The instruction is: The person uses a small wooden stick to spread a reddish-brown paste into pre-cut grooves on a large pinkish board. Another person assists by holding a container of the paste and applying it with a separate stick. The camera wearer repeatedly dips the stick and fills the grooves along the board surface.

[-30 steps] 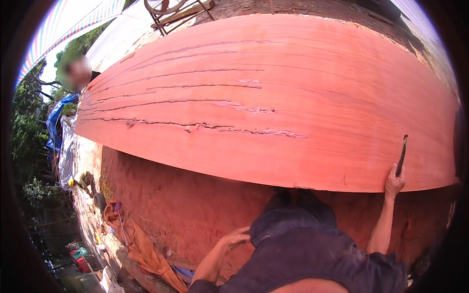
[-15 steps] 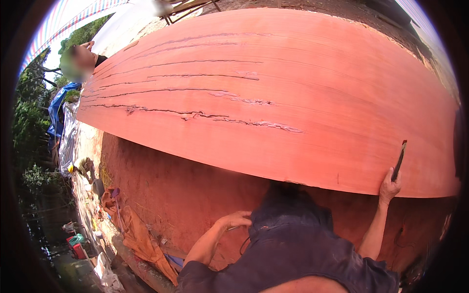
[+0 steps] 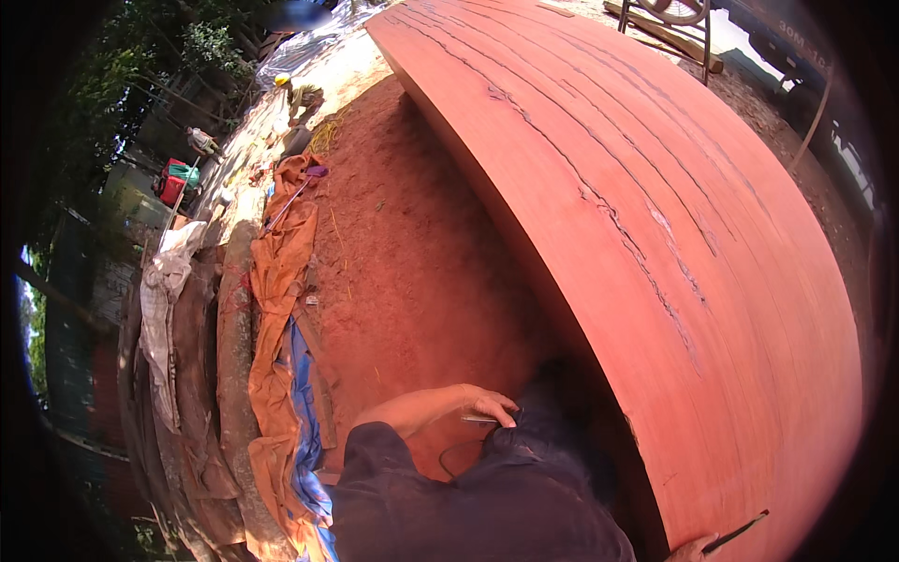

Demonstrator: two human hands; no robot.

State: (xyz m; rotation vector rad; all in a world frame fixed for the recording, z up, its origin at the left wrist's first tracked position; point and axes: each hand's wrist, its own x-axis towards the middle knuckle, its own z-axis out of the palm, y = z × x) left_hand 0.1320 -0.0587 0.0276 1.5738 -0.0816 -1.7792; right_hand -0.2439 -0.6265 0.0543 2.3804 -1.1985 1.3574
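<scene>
A large reddish wooden slab (image 3: 599,244) with long dark cracks along its grain lies in front of me and to the right. At its near edge, low in the view, my right hand (image 3: 691,550) is closed around a dark, narrow tool (image 3: 737,532) with a reddish tip, which lies over the slab's surface. Most of that hand is cut off by the lower edge. My left hand (image 3: 491,406) is at my waist against my dark clothing, its fingers bent. A thin pale strip (image 3: 478,419) shows under its palm; its kind is unclear.
Reddish dusty ground lies left of the slab. Further left are an orange cloth (image 3: 281,281), a blue sheet (image 3: 304,421), logs (image 3: 236,347) and a pale sack (image 3: 165,300). A wheel (image 3: 676,7) on a metal frame and a dark vehicle (image 3: 796,42) stand beyond the slab.
My view has turned left, so the slab now runs steeply up the picture. The right hand with its tool has shifted toward the lower edge. The left hand stays at my waist.
</scene>
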